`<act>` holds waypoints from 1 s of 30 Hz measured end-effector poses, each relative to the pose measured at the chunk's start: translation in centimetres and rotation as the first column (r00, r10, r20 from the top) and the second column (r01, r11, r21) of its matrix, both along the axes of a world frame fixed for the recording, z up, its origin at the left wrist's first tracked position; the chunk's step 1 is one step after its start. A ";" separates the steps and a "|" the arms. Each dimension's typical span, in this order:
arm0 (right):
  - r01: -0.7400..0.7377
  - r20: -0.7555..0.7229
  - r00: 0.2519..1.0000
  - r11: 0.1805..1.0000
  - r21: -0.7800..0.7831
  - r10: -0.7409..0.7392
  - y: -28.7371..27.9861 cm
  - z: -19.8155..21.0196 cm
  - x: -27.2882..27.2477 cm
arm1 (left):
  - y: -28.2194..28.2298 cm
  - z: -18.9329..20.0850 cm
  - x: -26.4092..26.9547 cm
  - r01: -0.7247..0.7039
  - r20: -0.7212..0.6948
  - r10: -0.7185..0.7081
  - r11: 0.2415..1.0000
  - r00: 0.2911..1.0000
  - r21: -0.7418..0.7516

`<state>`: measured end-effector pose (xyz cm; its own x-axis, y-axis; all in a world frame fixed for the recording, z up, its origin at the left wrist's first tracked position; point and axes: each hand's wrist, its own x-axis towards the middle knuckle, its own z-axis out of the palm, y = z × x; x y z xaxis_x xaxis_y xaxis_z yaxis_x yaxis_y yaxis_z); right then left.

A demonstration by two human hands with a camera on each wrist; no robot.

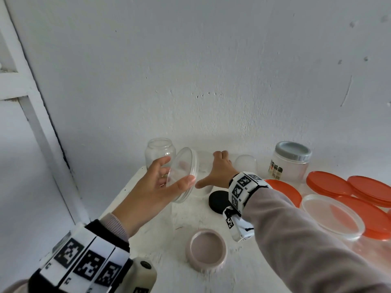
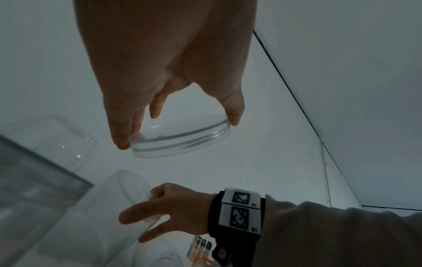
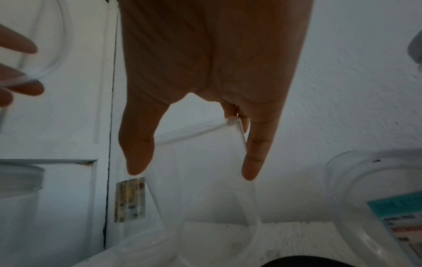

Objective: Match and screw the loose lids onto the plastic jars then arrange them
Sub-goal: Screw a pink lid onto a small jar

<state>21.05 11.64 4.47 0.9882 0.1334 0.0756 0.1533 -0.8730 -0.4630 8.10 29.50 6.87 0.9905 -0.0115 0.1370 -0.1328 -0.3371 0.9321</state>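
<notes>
My left hand (image 1: 177, 172) holds a clear round lid (image 1: 183, 174) on edge, thumb on one side of the rim and fingers on the other; the left wrist view shows the same pinch on the lid (image 2: 182, 144). Just right of it, my right hand (image 1: 220, 166) reaches over a clear plastic jar (image 1: 202, 163) standing on the white table (image 1: 160, 220). Its fingers curl over the jar's far rim (image 3: 233, 122), with the thumb stretched out to the left. The lid is above and left of this jar's mouth, not touching it.
An open glass jar (image 1: 159, 153) stands at the back left, a clear domed jar (image 1: 245, 163) and a silver-lidded jar (image 1: 292, 161) at the back right. Loose lids lie about: black (image 1: 218, 203), pink (image 1: 206, 250), clear (image 1: 332, 215), several orange (image 1: 330, 183). The wall is close behind.
</notes>
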 end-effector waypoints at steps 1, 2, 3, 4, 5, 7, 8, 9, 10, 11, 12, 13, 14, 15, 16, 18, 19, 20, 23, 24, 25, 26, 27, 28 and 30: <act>-0.021 0.025 0.999 0.999 0.036 0.020 -0.2 0.0 -0.4 | -0.2 0.0 -0.3 -0.002 -0.001 0.002 1.000 1.000 -0.001; -0.039 0.049 0.998 0.996 0.075 0.035 -0.4 0.1 -0.9 | -0.4 0.0 -0.6 -0.004 -0.002 0.004 1.000 1.000 -0.004; -0.054 0.066 0.997 0.992 0.112 0.047 -0.7 0.2 -1.4 | -0.6 0.0 -0.9 -0.007 -0.003 0.007 1.000 1.000 -0.007; -0.065 0.071 0.996 0.987 0.145 0.056 -1.1 0.4 -2.0 | -0.8 0.0 -1.3 -0.011 -0.003 0.011 1.000 1.000 -0.007; -0.077 0.063 0.996 0.984 0.164 0.067 -1.5 0.5 -2.7 | -1.0 0.0 -1.5 -0.014 -0.001 0.014 1.000 1.000 -0.005; -0.099 0.035 0.995 0.984 0.151 0.094 -2.5 0.6 -4.3 | -1.6 0.1 -2.2 -0.019 0.005 0.019 1.000 1.000 0.001; -0.108 0.028 0.994 0.984 0.140 0.105 -3.0 0.6 -5.1 | -1.9 0.1 -2.5 -0.021 0.009 0.021 1.000 1.000 -0.001; -0.115 0.030 0.993 0.985 0.130 0.112 -3.5 0.6 -6.0 | -2.3 0.1 -2.8 -0.022 0.015 0.022 1.000 1.000 -0.005; -0.123 0.040 0.992 0.986 0.115 0.119 -4.1 0.7 -6.8 | -2.5 0.2 -3.1 -0.024 0.021 0.024 1.000 0.999 -0.010; -0.128 0.051 0.991 0.987 0.096 0.124 -4.7 0.7 -7.6 | -2.8 0.3 -3.4 -0.025 0.027 0.026 1.000 0.999 -0.014; -0.129 0.058 0.990 0.988 0.080 0.125 -5.4 0.8 -8.5 | -3.2 0.3 -3.9 -0.028 0.030 0.029 0.999 0.999 -0.017; -0.129 0.059 0.990 0.989 0.074 0.125 -6.0 0.8 -9.4 | -3.4 0.4 -4.2 -0.032 0.032 0.033 0.999 0.999 -0.018; -0.131 0.051 0.991 0.988 0.083 0.127 -6.7 0.8 -10.3 | -3.7 0.4 -4.6 -0.035 0.033 0.036 0.999 0.999 -0.017; -0.135 0.031 0.991 0.985 0.107 0.133 -7.4 0.8 -11.1 | -4.0 0.4 -4.9 -0.037 0.034 0.037 0.999 0.999 -0.013; -0.143 0.006 0.990 0.979 0.142 0.143 -8.1 0.7 -12.1 | -4.2 0.4 -5.2 -0.037 0.035 0.037 0.999 0.999 -0.009; -0.161 -0.029 0.985 0.966 0.202 0.170 -9.5 0.4 -13.9 | -4.8 0.4 -5.7 -0.037 0.032 0.037 0.999 0.999 -0.003; -0.163 -0.034 0.984 0.963 0.214 0.174 -10.2 0.3 -14.8 | -5.1 0.4 -6.0 -0.038 0.032 0.038 0.999 0.999 -0.001; -0.157 -0.033 0.985 0.963 0.219 0.168 -10.7 0.1 -15.5 | -5.3 0.3 -6.1 -0.040 0.030 0.040 0.999 0.999 -0.002; -0.096 -0.030 0.994 0.977 0.190 0.103 -12.2 -0.3 -16.9 | -6.1 0.1 -6.6 -0.044 0.010 0.044 0.999 0.999 0.000; -0.072 -0.043 0.996 0.981 0.180 0.081 -12.7 -0.4 -17.3 | -6.4 0.0 -6.7 -0.045 0.003 0.045 0.999 0.999 0.006; -0.053 -0.066 0.996 0.983 0.176 0.065 -13.0 -0.6 -17.6 | -6.6 -0.1 -6.8 -0.046 -0.001 0.046 0.999 0.999 0.012; -0.042 -0.094 0.994 0.983 0.180 0.060 -13.3 -0.7 -17.8 | -6.9 -0.1 -7.0 -0.046 -0.005 0.046 0.999 0.999 0.019; -0.039 -0.125 0.990 0.981 0.192 0.064 -13.6 -0.8 -18.2 | -7.1 -0.1 -7.1 -0.045 -0.008 0.045 0.999 0.999 0.025; -0.045 -0.156 0.985 0.976 0.214 0.080 -13.9 -0.9 -18.5 | -7.3 -0.2 -7.1 -0.045 -0.012 0.046 0.999 0.999 0.031; -0.063 -0.201 0.972 0.959 0.277 0.122 -14.2 -1.0 -19.0 | -7.7 -0.3 -7.3 -0.046 -0.019 0.047 0.998 0.999 0.041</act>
<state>2.01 -2.58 3.49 0.9692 0.2290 -0.0907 0.0991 -0.6997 -0.7075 0.78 21.83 6.55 0.9927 0.0298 0.1173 -0.0972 -0.3805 0.9197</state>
